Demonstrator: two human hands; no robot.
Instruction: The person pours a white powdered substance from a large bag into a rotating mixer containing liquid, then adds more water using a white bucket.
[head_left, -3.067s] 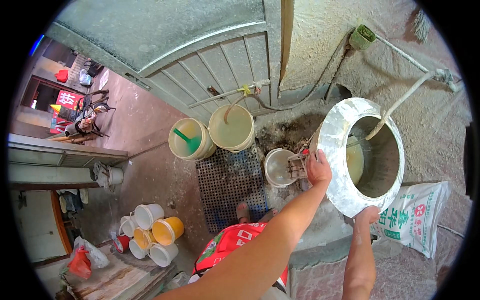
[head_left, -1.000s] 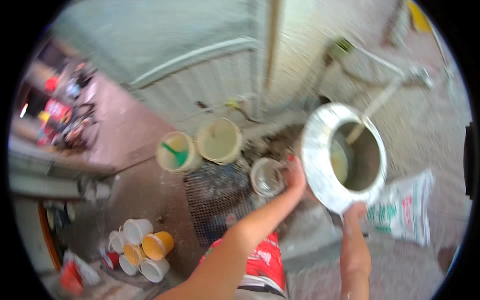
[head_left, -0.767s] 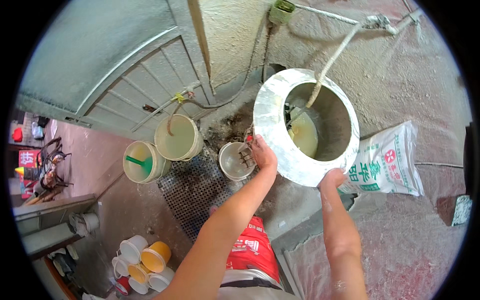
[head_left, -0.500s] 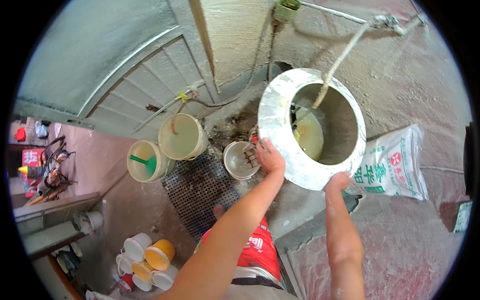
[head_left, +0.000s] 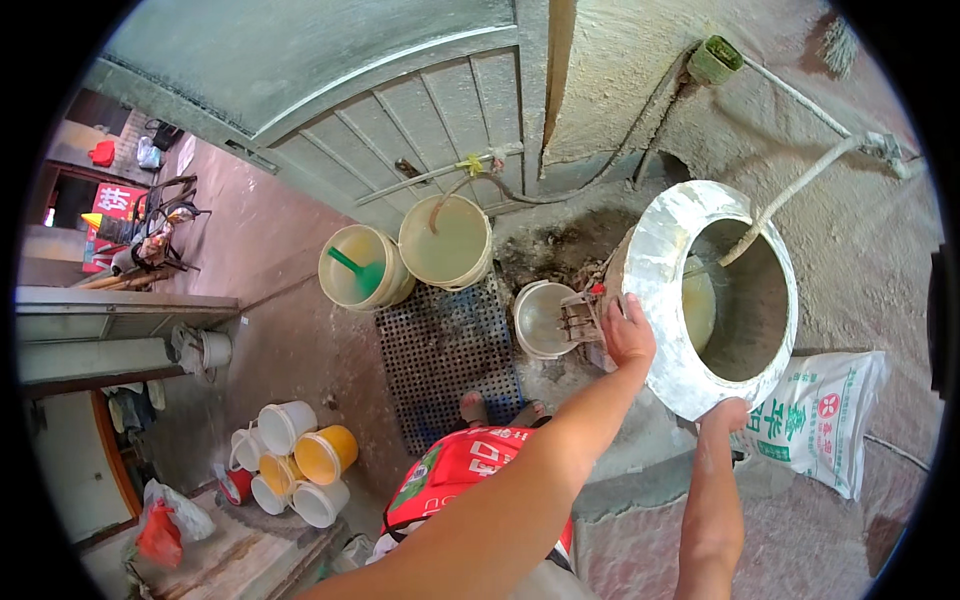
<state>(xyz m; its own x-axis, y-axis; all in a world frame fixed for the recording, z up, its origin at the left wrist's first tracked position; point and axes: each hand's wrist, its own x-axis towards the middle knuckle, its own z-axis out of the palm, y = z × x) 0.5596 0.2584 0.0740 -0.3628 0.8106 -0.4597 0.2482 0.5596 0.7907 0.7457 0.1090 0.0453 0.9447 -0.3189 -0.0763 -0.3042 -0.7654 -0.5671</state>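
The left hand (head_left: 628, 335) is laid on the near-left rim of a large grey concrete ring (head_left: 662, 270), its grip closed over the edge; the right hand (head_left: 727, 412) is clamped on the ring's lower rim. The ring is held tilted — cloudy water and a pale hose (head_left: 790, 195) are seen inside it. Just left of the left grip a small metal bucket (head_left: 541, 318) is set, and beyond it two larger buckets (head_left: 405, 258) beside a black grid mat (head_left: 445, 350). A printed white sack (head_left: 815, 415) lies right of the right grip.

Right hand's (head_left: 727, 413) fingertips hidden under the mixer drum's (head_left: 660, 270) rim; drum bottom lost in shadow.
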